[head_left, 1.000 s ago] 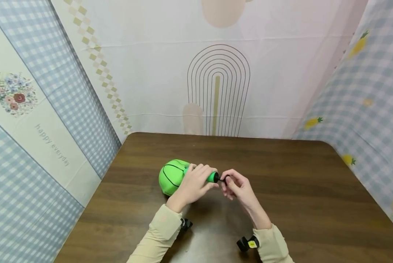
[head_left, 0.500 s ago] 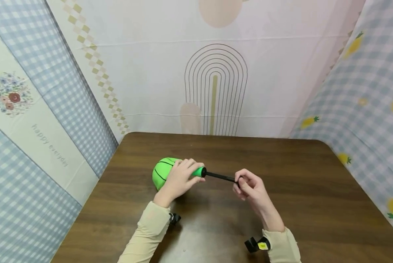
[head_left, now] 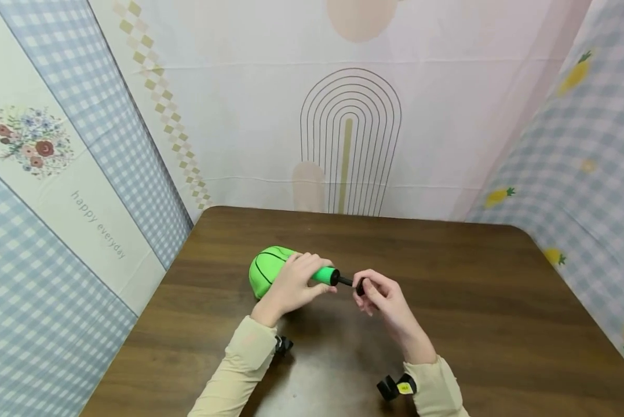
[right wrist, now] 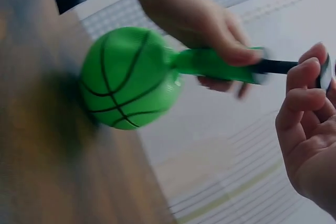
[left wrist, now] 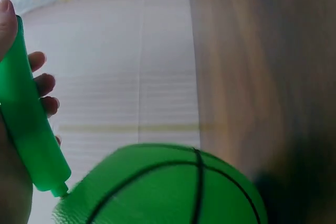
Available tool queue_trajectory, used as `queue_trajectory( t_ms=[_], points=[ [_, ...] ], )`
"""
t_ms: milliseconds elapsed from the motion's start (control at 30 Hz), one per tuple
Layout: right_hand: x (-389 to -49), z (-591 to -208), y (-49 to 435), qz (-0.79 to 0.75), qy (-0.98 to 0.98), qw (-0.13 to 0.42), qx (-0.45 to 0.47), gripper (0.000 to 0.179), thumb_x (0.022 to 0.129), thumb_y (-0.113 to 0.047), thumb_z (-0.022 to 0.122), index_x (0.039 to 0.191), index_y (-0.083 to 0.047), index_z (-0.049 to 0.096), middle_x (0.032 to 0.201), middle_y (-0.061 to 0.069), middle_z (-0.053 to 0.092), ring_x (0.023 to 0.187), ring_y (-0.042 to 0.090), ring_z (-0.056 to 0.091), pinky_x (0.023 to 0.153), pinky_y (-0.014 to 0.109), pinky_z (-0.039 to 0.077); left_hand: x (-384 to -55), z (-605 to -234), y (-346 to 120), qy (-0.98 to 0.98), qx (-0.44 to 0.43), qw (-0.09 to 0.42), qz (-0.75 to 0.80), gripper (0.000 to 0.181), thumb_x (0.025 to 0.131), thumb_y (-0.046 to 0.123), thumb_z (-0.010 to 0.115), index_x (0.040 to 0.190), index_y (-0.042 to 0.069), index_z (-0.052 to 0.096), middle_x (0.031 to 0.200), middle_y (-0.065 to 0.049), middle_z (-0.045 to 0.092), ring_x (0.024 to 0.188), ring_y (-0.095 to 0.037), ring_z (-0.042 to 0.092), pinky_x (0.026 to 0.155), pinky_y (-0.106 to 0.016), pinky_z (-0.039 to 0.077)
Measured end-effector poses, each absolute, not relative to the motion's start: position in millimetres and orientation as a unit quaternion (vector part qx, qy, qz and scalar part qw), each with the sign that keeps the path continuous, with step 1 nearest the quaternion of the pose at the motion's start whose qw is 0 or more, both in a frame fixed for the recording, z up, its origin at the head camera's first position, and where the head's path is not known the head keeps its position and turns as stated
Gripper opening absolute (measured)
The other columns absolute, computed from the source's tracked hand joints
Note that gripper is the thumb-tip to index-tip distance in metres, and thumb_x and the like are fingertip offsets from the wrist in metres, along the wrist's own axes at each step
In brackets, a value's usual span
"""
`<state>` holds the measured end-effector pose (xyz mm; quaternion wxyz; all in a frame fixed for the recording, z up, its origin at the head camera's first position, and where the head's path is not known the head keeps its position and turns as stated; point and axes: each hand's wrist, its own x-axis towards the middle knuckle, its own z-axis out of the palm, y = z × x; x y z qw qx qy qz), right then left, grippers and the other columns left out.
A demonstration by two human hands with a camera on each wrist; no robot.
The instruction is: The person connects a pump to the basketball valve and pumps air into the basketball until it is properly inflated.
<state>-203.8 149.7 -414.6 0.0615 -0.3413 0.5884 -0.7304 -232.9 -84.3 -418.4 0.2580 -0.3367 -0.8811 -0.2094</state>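
A green hand pump with a black rod and handle runs sideways above the table. Its nozzle end meets a green ball with black basketball lines; in the right wrist view the ball looks round on the side facing that camera. My left hand grips the pump barrel, its fingers wrapped round the green tube. My right hand pinches the black handle at the rod's end. A short length of rod shows between barrel and handle.
The brown wooden table lies beneath both hands. Behind it hangs a white patterned cloth, with blue checked cloths at the left and right. A black wrist camera is strapped at the right sleeve.
The rod was nearly all inside the barrel, then my right hand drew it far out to the right. Now the handle is back closer to the barrel, with a short length showing.
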Motion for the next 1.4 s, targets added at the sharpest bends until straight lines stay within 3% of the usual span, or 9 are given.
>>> queue_trajectory(
  t_ms=[100,200,367,633,800,967,1167,1400],
  points=[
    [-198,-405,157,-0.746,0.562,0.031,-0.356,0.029,0.106,-0.01,0.03,0.1,-0.011,0.059,0.069,-0.004,0.054,0.051,0.017,0.038,0.043,0.029,0.03,-235,-417,-96,-0.882,-0.317,0.269,-0.221,0.036,0.079,0.038,0.076,0.106,0.017,0.063,0.092,0.006,0.064,0.082,-0.011,0.054,0.089,-0.034,0.043],
    [-196,-399,159,-0.755,0.528,0.005,-0.39,0.029,0.105,-0.006,0.029,0.098,-0.005,0.057,0.063,0.004,0.046,0.05,0.022,0.034,0.041,0.033,0.025,-235,-416,-100,-0.883,-0.307,0.283,-0.214,0.035,0.08,0.034,0.075,0.106,0.014,0.064,0.093,0.005,0.065,0.083,-0.012,0.055,0.089,-0.034,0.043],
    [-202,-409,138,-0.747,0.537,0.021,-0.391,0.019,0.104,-0.008,0.034,0.094,0.004,0.046,0.061,0.012,0.038,0.048,0.02,0.036,0.039,0.035,0.026,-230,-420,-91,-0.884,-0.306,0.299,-0.189,0.041,0.079,0.043,0.073,0.105,0.013,0.063,0.097,0.003,0.066,0.088,-0.015,0.058,0.085,-0.035,0.042],
    [-216,-427,118,-0.741,0.58,0.064,-0.332,0.015,0.103,-0.014,0.042,0.094,-0.006,0.051,0.064,0.001,0.046,0.051,0.015,0.042,0.042,0.022,0.033,-224,-425,-74,-0.883,-0.314,0.301,-0.178,0.037,0.083,0.039,0.07,0.106,0.012,0.062,0.096,0.002,0.065,0.087,-0.017,0.056,0.087,-0.04,0.042],
    [-215,-421,129,-0.742,0.578,0.05,-0.337,0.018,0.103,-0.011,0.042,0.095,-0.012,0.058,0.067,-0.004,0.049,0.052,0.016,0.037,0.042,0.03,0.026,-229,-424,-78,-0.88,-0.323,0.301,-0.176,0.041,0.081,0.044,0.071,0.107,0.014,0.063,0.095,0.004,0.065,0.086,-0.015,0.057,0.088,-0.038,0.043],
    [-210,-407,153,-0.774,0.528,0.017,-0.35,0.034,0.105,-0.008,0.029,0.091,-0.01,0.06,0.063,-0.002,0.044,0.05,0.019,0.03,0.044,0.035,0.019,-236,-420,-90,-0.889,-0.3,0.3,-0.173,0.039,0.081,0.043,0.071,0.107,0.016,0.062,0.095,0.005,0.064,0.086,-0.014,0.057,0.088,-0.036,0.043],
    [-220,-416,143,-0.78,0.513,0.022,-0.358,0.032,0.106,-0.012,0.026,0.086,-0.007,0.05,0.061,0.001,0.033,0.048,0.014,0.032,0.043,0.032,0.02,-234,-419,-83,-0.901,-0.272,0.298,-0.159,0.041,0.079,0.048,0.07,0.104,0.016,0.062,0.096,0.004,0.065,0.087,-0.015,0.058,0.082,-0.034,0.042],
    [-226,-426,118,-0.769,0.558,0.039,-0.308,0.028,0.105,-0.019,0.035,0.086,-0.01,0.053,0.061,-0.001,0.037,0.05,0.01,0.035,0.043,0.028,0.028,-230,-423,-63,-0.896,-0.289,0.287,-0.175,0.037,0.085,0.046,0.066,0.105,0.015,0.06,0.097,0.004,0.066,0.087,-0.015,0.057,0.086,-0.034,0.042]
  ],
)
